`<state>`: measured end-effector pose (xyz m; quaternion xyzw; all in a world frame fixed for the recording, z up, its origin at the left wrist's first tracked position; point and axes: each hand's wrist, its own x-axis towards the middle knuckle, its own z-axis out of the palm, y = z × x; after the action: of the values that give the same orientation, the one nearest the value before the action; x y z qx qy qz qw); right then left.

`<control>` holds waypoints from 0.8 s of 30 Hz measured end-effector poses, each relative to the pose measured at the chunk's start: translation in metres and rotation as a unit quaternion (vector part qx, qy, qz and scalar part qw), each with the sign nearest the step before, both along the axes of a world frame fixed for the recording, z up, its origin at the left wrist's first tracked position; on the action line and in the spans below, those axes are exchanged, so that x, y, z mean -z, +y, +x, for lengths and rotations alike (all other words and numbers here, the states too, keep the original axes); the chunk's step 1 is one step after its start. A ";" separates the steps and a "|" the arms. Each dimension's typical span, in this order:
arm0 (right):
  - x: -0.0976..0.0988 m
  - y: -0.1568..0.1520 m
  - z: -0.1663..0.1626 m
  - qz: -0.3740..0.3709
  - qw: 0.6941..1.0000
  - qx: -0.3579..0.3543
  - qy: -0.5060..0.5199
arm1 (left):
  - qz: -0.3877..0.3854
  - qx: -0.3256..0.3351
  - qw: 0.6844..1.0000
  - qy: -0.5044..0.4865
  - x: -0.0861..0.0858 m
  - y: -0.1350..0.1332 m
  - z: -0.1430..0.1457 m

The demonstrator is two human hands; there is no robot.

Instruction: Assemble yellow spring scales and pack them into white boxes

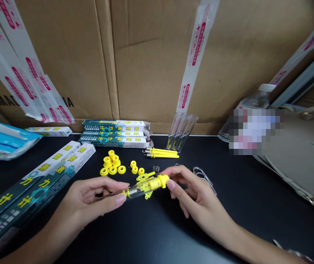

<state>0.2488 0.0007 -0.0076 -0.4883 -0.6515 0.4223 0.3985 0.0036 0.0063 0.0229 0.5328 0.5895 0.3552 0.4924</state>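
Observation:
My left hand point(95, 200) is closed around a clear tube with a yellow end piece point(146, 186), held level just above the black table point(151, 234). My right hand point(194, 194) pinches the yellow cap end of that same tube with thumb and forefinger. Just behind the tube lie small yellow flat parts point(145, 176) and a tiny metal spring point(156, 168). Several yellow round caps point(112, 164) sit in a loose cluster farther back. A bundle of yellow rods with metal tips point(161, 153) lies beyond them.
Long teal and white boxes point(33, 187) lie at the left, more of these boxes point(115, 134) are stacked at the back. Clear tubes point(180, 130) lean on the cardboard wall point(151, 58). Wire clips point(204, 178) lie right of my hand. A grey bag point(305, 154) fills the right.

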 end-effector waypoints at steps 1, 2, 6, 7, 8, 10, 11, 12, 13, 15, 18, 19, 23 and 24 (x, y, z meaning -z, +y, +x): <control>0.000 0.000 0.000 0.003 1.000 0.002 -0.006 | -0.002 0.001 1.000 -0.005 0.000 0.000 0.000; -0.001 0.001 0.000 0.008 1.000 0.003 -0.015 | -0.003 0.003 1.000 -0.010 0.000 0.000 0.000; -0.002 0.002 0.002 0.039 0.997 0.007 -0.069 | 0.002 0.027 1.000 -0.011 0.002 -0.001 -0.001; -0.003 0.002 0.002 0.048 0.995 0.008 -0.083 | 0.005 0.032 0.999 -0.008 0.003 -0.001 -0.002; -0.003 0.003 0.002 0.059 0.994 0.008 -0.096 | 0.006 0.036 0.999 -0.006 0.003 -0.001 -0.002; -0.003 0.003 0.002 0.070 0.991 0.016 -0.109 | 0.007 0.037 0.999 -0.004 0.003 -0.001 -0.002; -0.003 0.003 0.001 0.065 0.992 0.022 -0.107 | 0.006 0.033 0.999 -0.005 0.002 -0.001 -0.002; -0.003 0.002 0.001 0.054 0.993 0.029 -0.098 | 0.005 0.029 1.000 -0.005 0.001 -0.001 -0.001; -0.003 0.002 0.001 0.039 0.995 0.036 -0.086 | 0.005 0.023 1.000 -0.006 0.001 -0.001 -0.001; -0.002 0.001 0.000 0.005 0.998 0.037 -0.052 | 0.005 0.012 1.000 -0.002 -0.001 -0.001 0.000; -0.001 0.001 0.000 -0.021 0.999 0.024 -0.003 | 0.008 0.005 1.000 0.008 -0.002 0.000 0.001; 0.000 0.000 0.000 -0.022 1.000 0.019 0.004 | 0.008 0.005 1.000 0.009 -0.002 0.000 0.001; 0.003 0.001 0.001 -0.011 1.000 0.007 -0.004 | 0.008 0.015 1.000 0.004 0.000 0.000 0.000; 0.003 0.001 0.001 -0.008 1.000 0.005 -0.005 | 0.009 0.015 1.000 -0.002 0.001 0.000 0.000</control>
<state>0.2494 0.0014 -0.0104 -0.4969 -0.6475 0.4232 0.3933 0.0034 0.0068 0.0218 0.5453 0.5771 0.3538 0.4944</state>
